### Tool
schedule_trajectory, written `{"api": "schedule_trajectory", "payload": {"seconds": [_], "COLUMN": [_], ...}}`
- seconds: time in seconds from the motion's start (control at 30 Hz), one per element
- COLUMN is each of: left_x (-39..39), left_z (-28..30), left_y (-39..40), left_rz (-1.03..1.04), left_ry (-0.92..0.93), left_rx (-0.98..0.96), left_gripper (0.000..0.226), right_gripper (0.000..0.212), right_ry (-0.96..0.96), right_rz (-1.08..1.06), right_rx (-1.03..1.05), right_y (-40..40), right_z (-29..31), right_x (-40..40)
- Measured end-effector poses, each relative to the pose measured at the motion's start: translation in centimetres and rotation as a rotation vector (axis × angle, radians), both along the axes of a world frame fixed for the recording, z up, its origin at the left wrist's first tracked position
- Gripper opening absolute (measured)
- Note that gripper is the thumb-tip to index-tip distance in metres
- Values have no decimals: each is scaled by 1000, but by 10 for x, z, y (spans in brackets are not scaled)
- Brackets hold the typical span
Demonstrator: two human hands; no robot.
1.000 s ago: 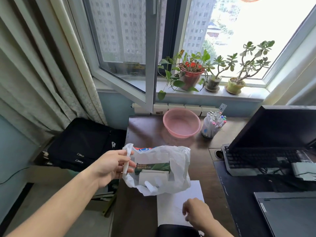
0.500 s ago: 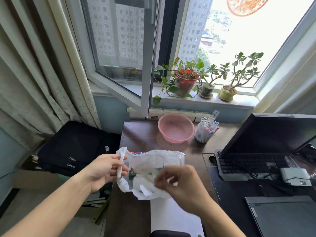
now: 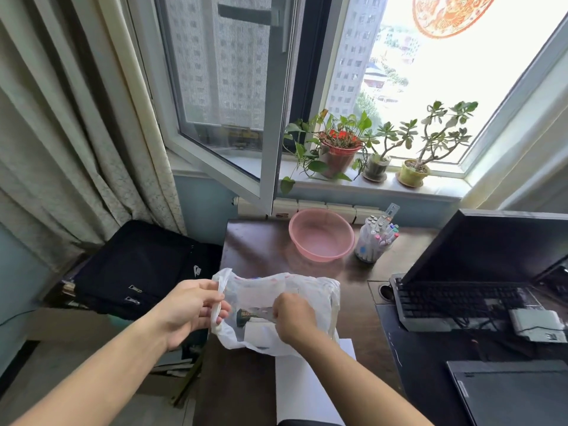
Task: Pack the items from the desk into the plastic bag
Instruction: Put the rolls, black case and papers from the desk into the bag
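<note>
Sitting near the front left of the dark wooden bench (image 3: 255,247), the white plastic bag (image 3: 310,290) holds a dark green packet (image 3: 246,316) and a white box (image 3: 261,333) seen through its open mouth. The left hand (image 3: 187,309) pinches the bag's left handle (image 3: 216,305) between thumb and fingers. The right hand (image 3: 293,316) is curled at the bag's mouth, its fingers pressed together on the film; what else they grip I cannot tell. A pink basin (image 3: 321,235) stands farther back, beside a clear cup of markers (image 3: 376,238). White paper (image 3: 304,392) lies under the bag's near edge. A keyboard (image 3: 455,299) and monitor (image 3: 498,244) fill the right side, potted plants (image 3: 341,146) line the windowsill, and a black bag (image 3: 138,269) rests left of the bench. Half a second ago the right hand was raised in front of the bag; now it sits lower, at the opening.
</note>
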State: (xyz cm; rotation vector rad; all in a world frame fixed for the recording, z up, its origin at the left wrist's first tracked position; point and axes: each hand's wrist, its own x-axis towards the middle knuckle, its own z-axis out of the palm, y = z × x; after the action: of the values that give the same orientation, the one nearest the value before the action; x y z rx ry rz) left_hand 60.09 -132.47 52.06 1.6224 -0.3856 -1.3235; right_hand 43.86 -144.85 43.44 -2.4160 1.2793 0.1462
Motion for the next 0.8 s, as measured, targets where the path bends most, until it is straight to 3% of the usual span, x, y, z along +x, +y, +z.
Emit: {"api": "schedule_trajectory", "payload": {"seconds": [0.23, 0.43, 0.67, 0.8], "left_x": [-4, -3, 4, 3], "left_z": [1, 2, -1, -1], "left_y": [0, 1, -1, -4], "left_rz": [-45, -38, -36, -51], "left_ry": [11, 11, 15, 10], "left_rx": [7, 13, 8, -8], "left_gripper": [20, 20, 20, 19], "right_gripper": [34, 63, 45, 21], "right_ry": [292, 541, 413, 185], "right_rz": [223, 370, 274, 258], "right_rx": [-11, 36, 120, 47], "right_y": [-17, -22, -13, 3], "right_z": [-16, -34, -9, 23], "right_x": [32, 40, 45, 34]}}
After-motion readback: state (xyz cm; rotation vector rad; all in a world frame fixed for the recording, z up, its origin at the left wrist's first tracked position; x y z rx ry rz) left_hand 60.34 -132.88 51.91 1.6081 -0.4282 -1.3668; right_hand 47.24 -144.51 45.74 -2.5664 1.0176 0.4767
